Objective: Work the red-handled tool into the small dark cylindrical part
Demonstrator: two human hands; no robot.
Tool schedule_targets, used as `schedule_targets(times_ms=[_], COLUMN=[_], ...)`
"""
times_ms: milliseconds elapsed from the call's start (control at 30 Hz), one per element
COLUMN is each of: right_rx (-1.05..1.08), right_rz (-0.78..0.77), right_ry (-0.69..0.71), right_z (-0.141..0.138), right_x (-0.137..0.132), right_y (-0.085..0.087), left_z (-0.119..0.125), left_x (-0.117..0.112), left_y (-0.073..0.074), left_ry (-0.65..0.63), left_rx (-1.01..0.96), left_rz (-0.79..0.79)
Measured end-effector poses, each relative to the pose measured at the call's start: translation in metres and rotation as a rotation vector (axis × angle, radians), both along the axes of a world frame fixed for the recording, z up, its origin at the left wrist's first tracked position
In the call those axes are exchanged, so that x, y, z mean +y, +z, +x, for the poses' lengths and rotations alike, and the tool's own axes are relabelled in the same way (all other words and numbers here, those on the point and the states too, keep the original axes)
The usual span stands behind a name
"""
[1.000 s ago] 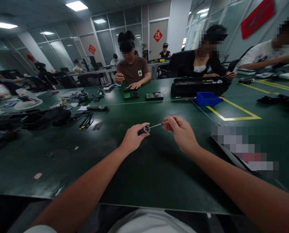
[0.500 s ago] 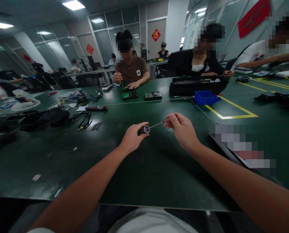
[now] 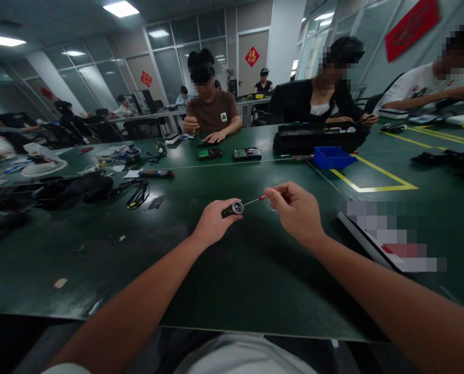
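Above the green table, my left hand (image 3: 212, 223) is closed around a small dark cylinder (image 3: 228, 211). Its round silver-rimmed end faces right, towards my other hand. Between thumb and fingers, my right hand (image 3: 301, 212) grips a screwdriver (image 3: 261, 198) with a reddish handle, partly hidden by the fingers. The thin metal shaft slants down to the left and its tip meets the cylinder's open end. How deep the tip sits I cannot tell.
Ahead lie two circuit-board devices (image 3: 247, 153) and a blue bin (image 3: 333, 157). On the right is a flat grey-edged object (image 3: 366, 239), partly blurred out. Coiled black cables (image 3: 137, 195) and a pen-like tool (image 3: 156, 173) lie left. A person (image 3: 214, 111) works across the table (image 3: 201, 280).
The view has shifted slightly. My right fingers have changed position on the screwdriver, and more of its red handle shows. The cylinder has turned a little in my left hand.
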State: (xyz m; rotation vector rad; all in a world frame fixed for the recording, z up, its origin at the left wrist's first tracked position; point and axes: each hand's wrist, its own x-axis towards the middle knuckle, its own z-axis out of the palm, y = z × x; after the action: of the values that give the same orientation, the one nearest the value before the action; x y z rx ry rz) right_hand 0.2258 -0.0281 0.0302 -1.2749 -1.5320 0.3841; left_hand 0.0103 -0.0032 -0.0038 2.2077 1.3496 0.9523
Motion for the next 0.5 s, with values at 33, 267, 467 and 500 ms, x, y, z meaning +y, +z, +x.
schedule_targets(times_ms=[33, 267, 467, 500], right_rx=[0.006, 0.000, -0.006, -0.013], right_rz=[0.005, -0.008, 0.013, 0.016], right_ry=[-0.008, -0.088, -0.136, -0.136], right_z=[0.0002, 0.0015, 0.0021, 0.0023], right_x=[-0.0001, 0.0015, 0.0028, 0.0029], right_y=[0.0000, -0.0006, -0.0005, -0.0005], left_z=[-0.0002, -0.0009, -0.0003, -0.0004], left_x=[0.0001, -0.0001, -0.0010, -0.0012], left_y=[-0.0003, -0.0003, 0.0008, 0.0011], left_ry=[-0.003, -0.035, -0.084, -0.085], left_rx=[-0.002, -0.003, -0.005, -0.006], left_rz=[0.003, 0.024, 0.040, 0.039])
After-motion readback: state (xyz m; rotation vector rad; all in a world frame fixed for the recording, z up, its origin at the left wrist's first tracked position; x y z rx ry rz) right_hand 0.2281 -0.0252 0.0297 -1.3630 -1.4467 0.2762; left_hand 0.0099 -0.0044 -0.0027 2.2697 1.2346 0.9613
